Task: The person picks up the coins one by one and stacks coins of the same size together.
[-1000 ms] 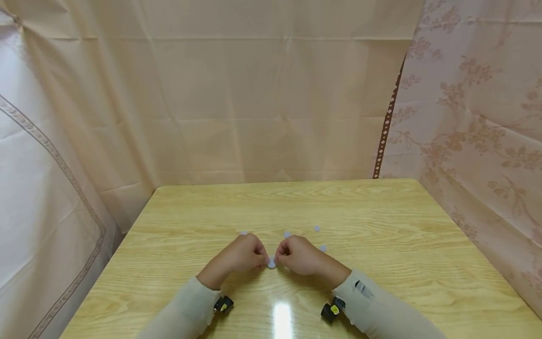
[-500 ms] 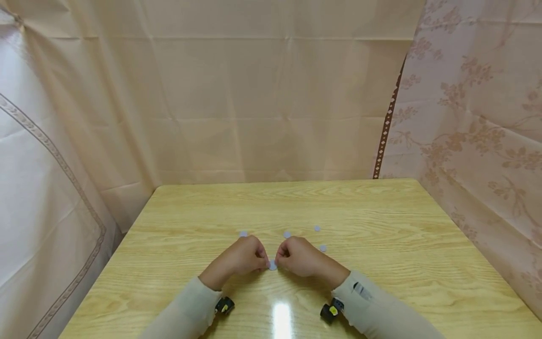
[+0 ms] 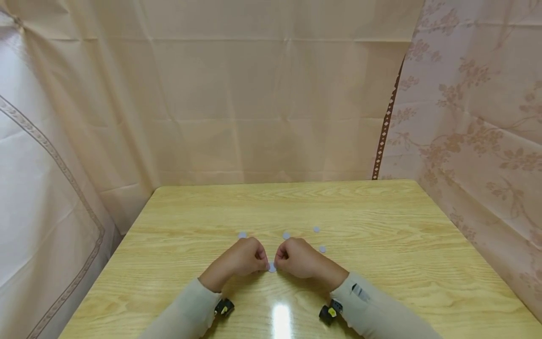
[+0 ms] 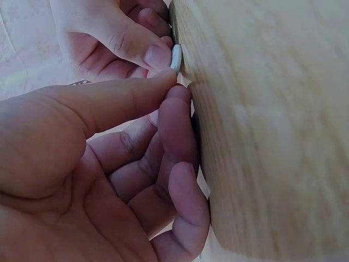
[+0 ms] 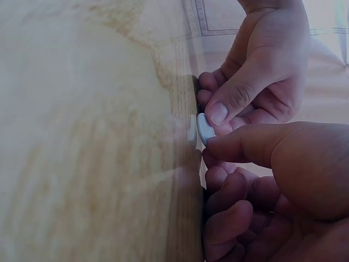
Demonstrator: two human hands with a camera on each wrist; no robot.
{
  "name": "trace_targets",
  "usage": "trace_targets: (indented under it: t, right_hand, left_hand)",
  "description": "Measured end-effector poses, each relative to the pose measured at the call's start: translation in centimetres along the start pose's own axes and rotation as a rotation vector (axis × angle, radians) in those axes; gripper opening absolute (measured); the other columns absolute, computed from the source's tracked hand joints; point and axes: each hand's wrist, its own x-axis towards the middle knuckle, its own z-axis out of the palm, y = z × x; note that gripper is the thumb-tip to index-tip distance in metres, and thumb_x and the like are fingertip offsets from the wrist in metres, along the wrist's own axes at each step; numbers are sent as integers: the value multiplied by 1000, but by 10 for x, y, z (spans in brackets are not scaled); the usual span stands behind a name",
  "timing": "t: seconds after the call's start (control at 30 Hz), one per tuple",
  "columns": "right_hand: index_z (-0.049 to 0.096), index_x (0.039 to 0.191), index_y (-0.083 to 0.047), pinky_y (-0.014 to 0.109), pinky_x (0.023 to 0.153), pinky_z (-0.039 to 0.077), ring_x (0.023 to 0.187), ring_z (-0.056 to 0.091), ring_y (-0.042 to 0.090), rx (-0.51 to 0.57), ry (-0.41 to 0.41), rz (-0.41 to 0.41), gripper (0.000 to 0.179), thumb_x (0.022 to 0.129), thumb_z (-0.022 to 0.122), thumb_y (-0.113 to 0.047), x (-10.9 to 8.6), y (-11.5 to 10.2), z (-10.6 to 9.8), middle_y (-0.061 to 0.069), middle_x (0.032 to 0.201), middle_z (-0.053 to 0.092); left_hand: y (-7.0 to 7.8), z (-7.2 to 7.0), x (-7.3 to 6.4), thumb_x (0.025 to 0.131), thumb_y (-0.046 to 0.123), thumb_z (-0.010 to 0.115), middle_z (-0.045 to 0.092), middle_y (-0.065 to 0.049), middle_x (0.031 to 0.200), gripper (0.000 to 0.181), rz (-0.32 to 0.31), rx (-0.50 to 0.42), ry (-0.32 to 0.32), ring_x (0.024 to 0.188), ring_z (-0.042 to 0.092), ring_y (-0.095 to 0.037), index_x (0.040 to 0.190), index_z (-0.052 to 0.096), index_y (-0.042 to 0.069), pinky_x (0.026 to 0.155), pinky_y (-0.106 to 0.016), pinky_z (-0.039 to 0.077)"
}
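A small, thin, pale grey-white round disc (image 3: 272,267) is held between my two hands, close over the wooden table. My left hand (image 3: 244,256) pinches its left edge with thumb and fingertips; my right hand (image 3: 298,258) pinches the right edge. Seen edge-on in the left wrist view, the disc (image 4: 176,57) is partly covered by the thumbs. In the right wrist view the disc (image 5: 205,130) stands tilted near the tabletop, showing a rounded rim. The other fingers of both hands are curled, with knuckles against the table surface.
Several similar pale discs lie flat beyond my hands: one disc (image 3: 242,234) behind the left hand, another disc (image 3: 286,235) behind the right, and further discs to the right, including a disc (image 3: 322,249) near the right wrist. Cloth curtains (image 3: 262,108) surround the table (image 3: 190,207).
The disc and both hands have shifted slightly toward me; both hands keep their pinch. The discs on the table stay in place.
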Motion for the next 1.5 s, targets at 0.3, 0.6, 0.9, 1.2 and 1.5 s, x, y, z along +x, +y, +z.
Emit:
trace_targets:
  t: [0.3, 0.6, 0.9, 1.2, 1.5]
  right_hand:
    - [68, 73, -17, 21, 46, 36, 45, 43, 6, 18, -11, -10, 18, 89, 60, -16, -1, 4, -1, -7, 55, 55]
    - [68, 73, -18, 20, 46, 37, 47, 44, 4, 0, 2, -25, 15, 87, 62, -17, 2, 3, 1, -9, 57, 58]
    - [68, 74, -17, 21, 50, 41, 51, 48, 5, -1, 6, -37, 14, 87, 64, -17, 1, 2, 0, -10, 61, 60]
    - [68, 74, -18, 21, 52, 43, 54, 50, 5, 5, 3, -38, 13, 87, 66, -17, -1, 1, 0, -10, 64, 62]
    - [67, 74, -17, 20, 48, 39, 49, 46, 4, 13, 3, -50, 14, 87, 65, -16, -1, 1, 0, -9, 60, 60]
  left_hand:
    - [1, 2, 1, 82, 19, 75, 66, 1, 63, 16, 7, -9, 0, 51, 52, -10, 67, 70, 14, 48, -25, 43]
    - [-1, 1, 1, 81, 17, 75, 66, 3, 61, 16, -3, 6, 13, 50, 50, -9, 65, 71, 16, 46, -24, 41]
    - [0, 0, 0, 81, 16, 75, 66, 2, 60, 18, 2, -11, 9, 48, 51, -9, 64, 71, 16, 45, -25, 42]
    - [-1, 1, 0, 81, 18, 75, 66, 2, 60, 19, -3, -8, 11, 50, 53, -9, 64, 70, 15, 47, -25, 44]
    - [0, 1, 0, 81, 18, 75, 66, 1, 60, 19, -26, -13, 9, 52, 54, -10, 64, 70, 14, 48, -25, 44]
